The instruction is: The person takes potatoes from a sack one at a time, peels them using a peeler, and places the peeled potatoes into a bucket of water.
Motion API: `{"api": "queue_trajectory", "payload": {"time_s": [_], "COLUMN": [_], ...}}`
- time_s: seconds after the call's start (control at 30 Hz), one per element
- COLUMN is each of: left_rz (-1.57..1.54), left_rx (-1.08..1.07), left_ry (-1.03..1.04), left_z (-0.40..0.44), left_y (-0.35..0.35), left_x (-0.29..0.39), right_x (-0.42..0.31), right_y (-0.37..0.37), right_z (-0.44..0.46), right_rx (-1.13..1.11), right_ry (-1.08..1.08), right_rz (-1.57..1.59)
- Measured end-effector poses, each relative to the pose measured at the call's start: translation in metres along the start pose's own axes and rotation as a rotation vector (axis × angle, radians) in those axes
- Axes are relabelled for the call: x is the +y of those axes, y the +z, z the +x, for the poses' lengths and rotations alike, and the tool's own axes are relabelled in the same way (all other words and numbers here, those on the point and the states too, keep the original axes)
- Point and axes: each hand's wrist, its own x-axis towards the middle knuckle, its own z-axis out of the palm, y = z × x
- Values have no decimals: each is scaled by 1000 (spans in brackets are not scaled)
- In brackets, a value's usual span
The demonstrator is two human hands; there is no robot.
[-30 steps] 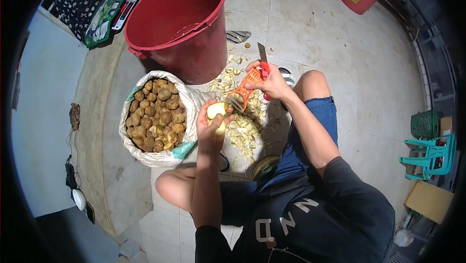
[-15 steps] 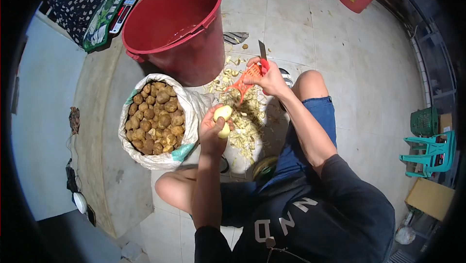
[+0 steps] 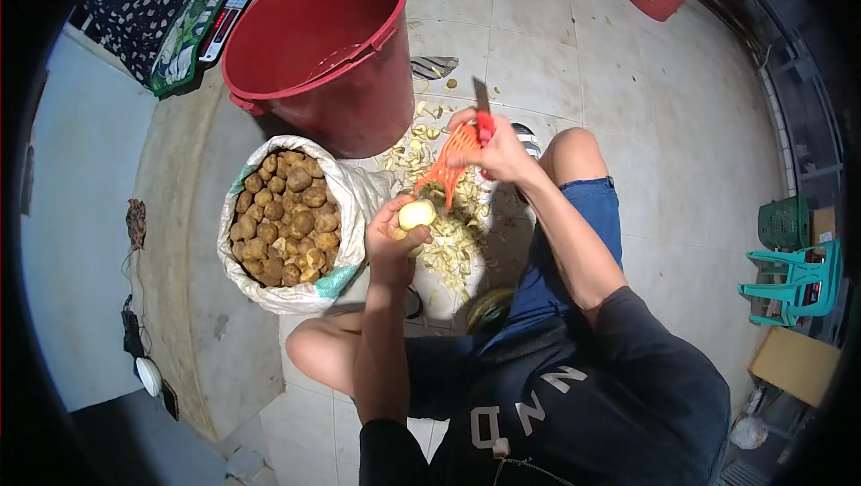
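Left of centre, we see a sack [image 3: 357, 217] of unpeeled potatoes [image 3: 285, 208], touching or nearly touching the red tub [image 3: 350, 96] above it. Near the middle, our left hand [image 3: 395, 230] is curled round a peeled potato [image 3: 416, 214] — just below the orange peeler [image 3: 456, 152] gripped in our right hand [image 3: 496, 150], along with a red-handled knife [image 3: 485, 118]. Peelings [image 3: 448, 257] lie beneath; open floor [image 3: 682, 190] stretches right of our knee — up to the green stools [image 3: 798, 284] at the frame's right edge.
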Motion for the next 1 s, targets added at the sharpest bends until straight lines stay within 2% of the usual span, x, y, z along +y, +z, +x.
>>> {"api": "queue_trajectory", "payload": {"time_s": [0.03, 0.1, 0.13, 0.17, 0.23, 0.3, 0.37, 0.4, 0.47, 0.5, 0.57, 0.63, 0.7, 0.77, 0.8, 0.87, 0.9, 1.0], "left_rz": [1, 46, 45, 35, 26, -138, -169, -195, -243, -294, -288, -285, -297, -480, -461, -439, -563, -373], "left_rx": [2, -40, -43, -49, -54, -87, -89, -92, -110, -122, -93, -51, -21, -79, -109, 157, 327, 129], "left_ry": [-1, 25, 24, 22, 23, -8, -15, -21, -24, -34, -18, -41, 6, -48, -36, -20, 67, 554], "left_z": [1, 0, -1, -1, 1, 1, 1, -1, -3, -3, 0, 0, 3, 1, 2, 20, 47, 77], "left_y": [0, 3, 2, -1, -7, -7, -5, -4, -2, -2, -2, 5, -8, -15, -15, -25, -37, -67], "left_x": [1, 0, -1, -1, -3, -7, -9, -8, -3, -1, -5, -2, -13, -9, 2, 34, 69, 211], "right_x": [3, 14, 17, 19, 6, 1, 5, 27, 22, 14, -6, 10, 37, 21, 12, -3, -8, -29], "right_y": [2, 0, -5, -13, -5, 12, 8, -6, -14, -7, 19, 13, -9, -20, -22, -25, -30, -43], "right_z": [2, 2, 6, 8, 4, -5, -4, 3, 8, 5, -7, -3, 9, 8, 6, 4, 3, -3], "right_rx": [0, -75, -19, 47, 30, -60, -72, 27, 165, 84, 4, -10, 264, 283, 259, 226, 213, 249], "right_ry": [1, -76, 60, 104, 77, -57, -89, -35, 25, 16, -140, -179, -35, -109, -88, -81, -72, -12], "right_rz": [2, -347, -107, -136, 24, -143, -255, -185, -142, -87, -168, -271, -160, -282, -280, -223, -230, -360]}}
